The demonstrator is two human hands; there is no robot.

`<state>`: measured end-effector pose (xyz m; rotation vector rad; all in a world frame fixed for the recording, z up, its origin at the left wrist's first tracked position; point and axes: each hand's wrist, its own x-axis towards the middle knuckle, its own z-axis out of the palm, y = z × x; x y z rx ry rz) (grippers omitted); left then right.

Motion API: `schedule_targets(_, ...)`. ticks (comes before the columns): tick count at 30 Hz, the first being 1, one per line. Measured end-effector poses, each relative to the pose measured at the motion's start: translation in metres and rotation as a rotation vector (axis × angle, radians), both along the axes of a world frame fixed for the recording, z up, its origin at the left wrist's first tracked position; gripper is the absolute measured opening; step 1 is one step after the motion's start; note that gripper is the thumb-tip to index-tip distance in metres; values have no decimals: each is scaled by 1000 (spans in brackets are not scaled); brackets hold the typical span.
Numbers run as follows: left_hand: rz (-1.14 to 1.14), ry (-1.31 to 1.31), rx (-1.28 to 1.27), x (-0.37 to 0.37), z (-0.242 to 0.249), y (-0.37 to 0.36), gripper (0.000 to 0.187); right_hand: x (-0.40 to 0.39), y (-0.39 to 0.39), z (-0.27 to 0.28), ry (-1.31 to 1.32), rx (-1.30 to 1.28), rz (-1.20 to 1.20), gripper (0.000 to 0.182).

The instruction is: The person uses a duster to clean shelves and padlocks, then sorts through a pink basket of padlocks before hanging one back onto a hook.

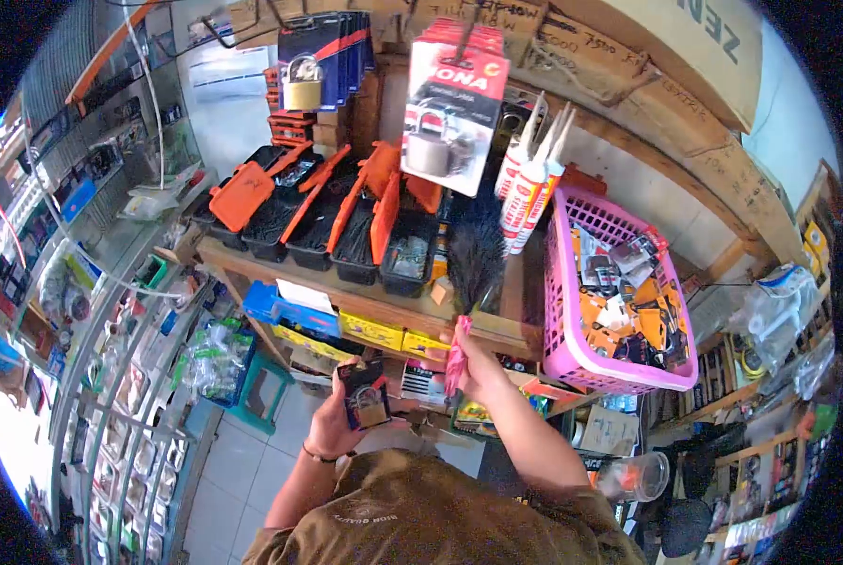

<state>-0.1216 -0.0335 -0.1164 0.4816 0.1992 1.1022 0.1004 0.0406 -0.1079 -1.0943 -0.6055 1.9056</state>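
Padlock pack (pixel 369 399), a dark card backing with a brass-coloured padlock and a silver shackle, is in the left hand (pixel 335 420), in front of the wooden shelf (pixel 346 275). That hand's fingers are bent and close together at the pack's left side and upper corner, pinching its edge; how they lie behind it cannot be told. The right hand (pixel 479 373) is closed around the bright pink handle (pixel 456 358) of a black feather duster (pixel 476 252), its fingers curled, though the hand and handle partly hide them. The duster is tilted slightly, its feathers up over the shelf, between the black plastic bins (pixel 355 247) with orange lids (pixel 378 202) and the white silicone tubes (pixel 525 193) with red lettering. A pink plastic basket (pixel 564 320) of small orange-and-black packs (pixel 628 315) is to the right of the tubes. Above the bins, red, white and black padlock cards (pixel 451 122) and blue padlock cards (pixel 304 71) hang in view. Below the shelf top are a blue box (pixel 289 312) and yellow boxes (pixel 372 330), near the left hand.
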Motion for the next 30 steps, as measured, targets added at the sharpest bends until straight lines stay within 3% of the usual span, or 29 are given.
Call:
schedule_targets(2, -4, -32, -8, -1, 0, 5, 47, -9, 6, 5, -50, -42, -165, 44)
schedule_targets(4, -7, -99, 35, -6, -5, 9, 48, -2, 8, -6, -34, -78, -154, 40)
schedule_targets(6, 85, -18, -16, -8, -21, 12, 51, 1, -14, 2, 55, 47, -135, 34)
schedule_targets(8, 132, -10, -60, -8, -30, 12, 56, 12, -44, 1, 57, -24, -171, 29)
schedule_targets(10, 110, -35, -67, -10, -34, 16, 59, 25, -88, -2, 10, 71, -75, 26)
schedule_targets(12, 93, -73, -67, -6, -33, 22, 62, 57, -126, -19, -238, 104, 185, 19)
schedule_targets(14, 68, -215, -84, 0, -27, 29, 67, 86, -165, -53, -628, 560, 270, 8)
schedule_targets(15, 64, -442, -282, 3, -26, 33, 72, 93, -178, -68, -632, 557, 275, 8)
schedule_targets(16, 64, -445, -289, 9, -16, 34, 72, 96, -188, -77, -715, 518, 350, 13)
schedule_targets(18, 27, -338, 199, 19, 10, 35, 80, 93, -194, -78, -799, 471, 418, 22)
schedule_targets(19, 9, -250, 296, 20, 7, 43, 83, 79, -187, -64, -892, 528, 524, 28)
schedule_targets(20, 4, -254, 294, 22, 10, 45, 83, 69, -180, -55, -985, 588, 632, 34)
schedule_targets(22, -127, -432, 256, 24, 17, 48, 84, 60, -168, -49, -909, 664, 568, 35)
schedule_targets(23, -200, -490, 181, 22, 20, 52, 82, 54, -162, -39, -925, 577, 617, 36)
schedule_targets(25, -141, -522, 67, 18, 36, 54, 81, 41, -159, -39, -940, 502, 663, 38)
schedule_targets(27, -22, -581, -171, 12, 56, 54, 79, 28, -164, -49, -783, 346, 320, 29)
schedule_targets(28, 40, -609, -294, 10, 60, 54, 78, 27, -164, -51, -780, 350, 320, 29)
schedule_targets(30, 93, -461, -190, 7, 50, 63, 84, 26, -167, -54, -886, 292, 365, 26)
